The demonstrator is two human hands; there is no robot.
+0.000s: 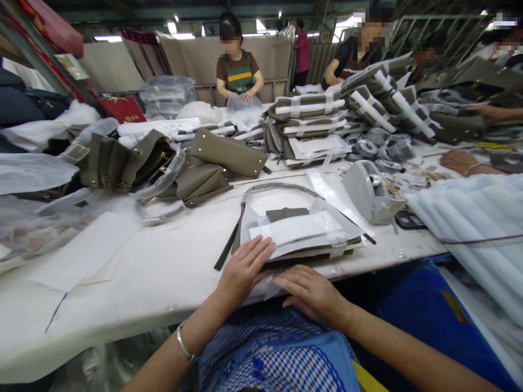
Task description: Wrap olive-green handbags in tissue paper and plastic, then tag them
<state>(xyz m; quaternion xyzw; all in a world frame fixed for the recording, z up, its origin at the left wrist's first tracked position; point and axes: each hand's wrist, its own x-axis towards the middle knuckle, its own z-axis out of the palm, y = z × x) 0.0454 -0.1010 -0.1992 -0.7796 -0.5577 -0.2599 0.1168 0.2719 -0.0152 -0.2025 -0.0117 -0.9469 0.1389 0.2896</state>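
An olive handbag point(286, 213) lies flat before me near the table's front edge, mostly covered by white wrapping paper point(251, 209) and a white foam strip point(296, 228) fixed with clear tape. Its handle point(281, 187), wrapped in clear plastic, arches over the far side. My left hand point(247, 264) rests on the bag's near left corner, fingers stretched out over the paper. At the table edge, just below the bag's near side, is my right hand point(310, 291) with its fingers extended; the fingertips are close to a bit of thin white sheet.
Olive bags point(229, 155) lie across the back left, and wrapped bags point(310, 109) are stacked behind. A tape dispenser point(368, 190) stands right of my bag, beside foam sheets point(469, 218). A blue bin point(429, 310) is below right. Co-workers point(239, 71) stand across the table.
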